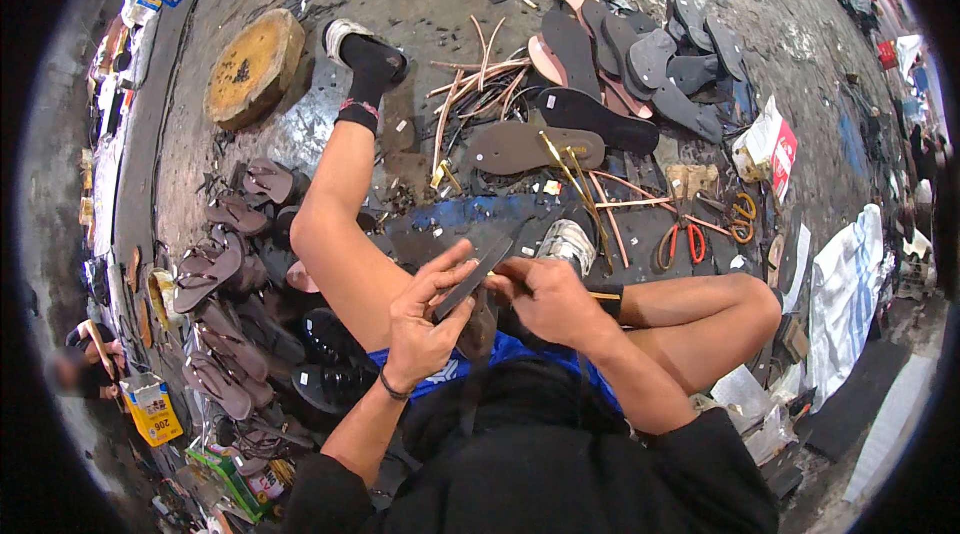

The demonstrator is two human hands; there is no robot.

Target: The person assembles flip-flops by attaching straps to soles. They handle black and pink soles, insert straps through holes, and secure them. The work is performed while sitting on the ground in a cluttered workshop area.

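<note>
My left hand (422, 329) is closed around a dark flip-flop sole (476, 280), held tilted on edge above my lap. Close against its right side, my right hand (552, 302) is closed in a pinch. A thin brass-coloured rod (604, 296) sticks out behind that hand, and a pale tip shows at the fingers; the grip hides the rest. Ahead lie a brown sole (530, 149), a black sole (600, 120) and two longer brass-coloured rods (572, 169). Pinkish straps (485, 74) are heaped beside them.
Red-handled scissors (683, 244) lie right of my foot. Several loose soles (660, 59) are piled at the far right. Finished flip-flops (225, 359) crowd the left side, near a yellow box (152, 410). A round wooden block (255, 69) stands far left; a white cloth (845, 299) lies right.
</note>
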